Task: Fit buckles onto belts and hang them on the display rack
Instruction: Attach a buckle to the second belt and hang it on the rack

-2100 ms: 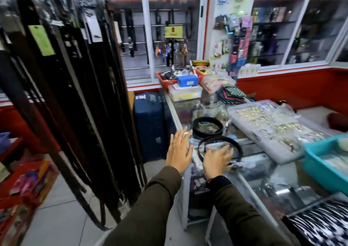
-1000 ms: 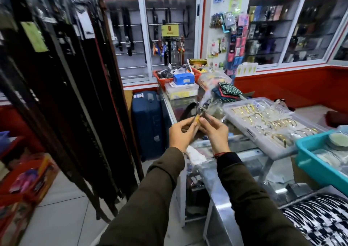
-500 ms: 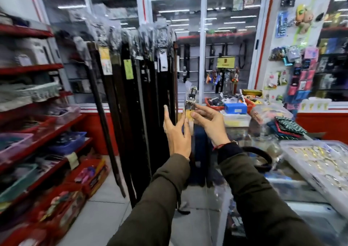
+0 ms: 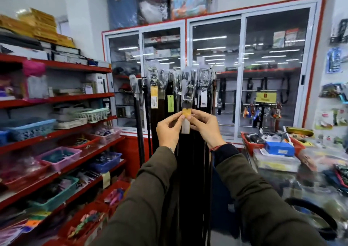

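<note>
I hold a black belt upright in front of the display rack. Its metal buckle sits at the top inside a clear plastic sleeve. A small yellow tag and a pale strip hang just below the buckle. My left hand pinches the belt at the tag from the left. My right hand pinches it from the right. The belt's strap hangs down between my forearms, lost among the dark belts on the rack behind.
Red shelves with coloured baskets run along the left. A glass counter with boxes and a red tray stands at the right, a coiled black belt on its near end. Glass cabinets fill the back wall.
Both hands left the coiled belts on the counter, took up one belt with its buckle and raised it. My view swung left and up, toward the rack. My left hand now grips the belt.
</note>
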Motion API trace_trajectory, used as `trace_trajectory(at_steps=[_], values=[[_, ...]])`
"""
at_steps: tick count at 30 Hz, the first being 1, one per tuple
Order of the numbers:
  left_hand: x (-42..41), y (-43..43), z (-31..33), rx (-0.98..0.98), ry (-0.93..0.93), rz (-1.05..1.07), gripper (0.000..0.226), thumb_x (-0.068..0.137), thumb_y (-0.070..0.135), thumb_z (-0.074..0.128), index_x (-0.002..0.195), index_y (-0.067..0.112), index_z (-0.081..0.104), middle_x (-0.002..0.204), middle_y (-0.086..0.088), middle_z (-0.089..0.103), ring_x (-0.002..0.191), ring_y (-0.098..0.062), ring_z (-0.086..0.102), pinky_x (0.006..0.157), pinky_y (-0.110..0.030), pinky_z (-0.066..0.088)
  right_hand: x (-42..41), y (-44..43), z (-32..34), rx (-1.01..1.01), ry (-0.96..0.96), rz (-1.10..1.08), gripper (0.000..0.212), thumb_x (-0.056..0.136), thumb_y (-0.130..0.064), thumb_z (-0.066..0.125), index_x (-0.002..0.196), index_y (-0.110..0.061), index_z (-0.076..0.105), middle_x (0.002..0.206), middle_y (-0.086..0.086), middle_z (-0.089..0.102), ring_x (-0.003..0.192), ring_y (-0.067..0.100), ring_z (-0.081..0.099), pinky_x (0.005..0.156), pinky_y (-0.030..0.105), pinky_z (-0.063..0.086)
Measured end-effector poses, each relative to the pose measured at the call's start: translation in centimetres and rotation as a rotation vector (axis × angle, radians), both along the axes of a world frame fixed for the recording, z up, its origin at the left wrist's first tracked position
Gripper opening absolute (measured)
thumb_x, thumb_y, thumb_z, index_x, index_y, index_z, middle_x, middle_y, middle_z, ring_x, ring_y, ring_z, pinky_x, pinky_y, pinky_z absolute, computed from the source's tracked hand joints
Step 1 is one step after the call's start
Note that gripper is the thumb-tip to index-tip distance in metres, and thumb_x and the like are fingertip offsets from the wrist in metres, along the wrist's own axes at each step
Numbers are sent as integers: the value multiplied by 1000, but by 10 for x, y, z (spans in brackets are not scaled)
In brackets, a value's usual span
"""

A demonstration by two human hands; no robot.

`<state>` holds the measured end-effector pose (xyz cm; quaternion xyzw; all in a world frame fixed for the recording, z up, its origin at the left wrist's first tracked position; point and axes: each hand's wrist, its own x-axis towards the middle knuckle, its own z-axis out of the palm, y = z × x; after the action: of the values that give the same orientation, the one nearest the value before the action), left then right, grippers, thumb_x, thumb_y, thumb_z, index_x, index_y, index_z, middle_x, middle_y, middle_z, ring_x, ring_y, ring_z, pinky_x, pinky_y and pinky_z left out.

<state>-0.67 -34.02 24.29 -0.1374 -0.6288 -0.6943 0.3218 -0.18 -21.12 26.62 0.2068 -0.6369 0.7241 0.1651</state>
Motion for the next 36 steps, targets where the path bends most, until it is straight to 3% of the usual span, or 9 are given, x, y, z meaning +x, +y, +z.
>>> trace_trajectory(at_steps=[4,8,12,20,24,28,31,34,36], values=[[-4,-36,42,22,33,3,27,88,13,73,113,3,73,102,-11,76,98,-20,74,83,-35,63,-13,-36,41,16,91,-5,33,89,-7,66,122,0,67,116,20,71,110,28,68,95,42,57],[-16,-66,77,46,48,45,16,93,17,67,102,7,75,88,-6,76,79,-15,75,68,-30,63,-31,-69,74,6,115,-12,33,84,-6,72,116,3,70,113,22,73,109,34,69,96,51,54],[-36,-90,104,81,0,86,28,90,26,72,105,3,77,94,-18,78,88,-31,77,72,-35,62,-43,-93,97,-62,78,7,34,82,1,72,115,8,69,111,27,71,95,32,71,88,43,60],[-47,-112,113,214,-48,75,25,87,18,75,103,-1,75,88,-18,76,73,-24,73,55,-24,61,-55,-117,103,-90,10,58,31,82,3,71,113,8,68,103,24,72,70,18,69,64,20,61],[-55,-117,105,248,-95,51,27,86,18,75,103,-3,75,84,-17,74,66,-19,71,53,-23,61,-63,-122,93,-100,-3,41,28,79,-3,76,107,3,73,100,22,74,79,25,73,64,24,62],[-61,-116,101,233,-155,11,26,87,19,75,104,0,74,79,-10,74,58,-10,70,48,-18,55,-75,-123,88,-47,-16,-50,27,77,-7,78,104,-2,75,100,20,76,91,28,75,75,35,63],[-68,-113,95,158,-152,65,22,90,17,71,105,2,74,89,-15,75,67,-16,72,55,-23,60,-85,-123,82,28,8,-126,25,79,-3,75,104,-5,75,98,18,77,90,27,75,80,42,62],[-75,-108,80,-45,-79,208,27,91,8,65,118,8,71,110,-16,75,98,-26,72,86,-34,60,-85,-123,68,204,129,-267,32,81,1,61,107,-13,74,103,9,77,98,21,73,93,40,57],[-70,-99,66,-184,-16,301,41,92,2,58,133,11,61,129,-13,66,112,-21,65,97,-29,52,-80,-119,55,331,223,-396,38,86,0,53,117,-12,70,115,6,73,108,18,67,100,33,52]])
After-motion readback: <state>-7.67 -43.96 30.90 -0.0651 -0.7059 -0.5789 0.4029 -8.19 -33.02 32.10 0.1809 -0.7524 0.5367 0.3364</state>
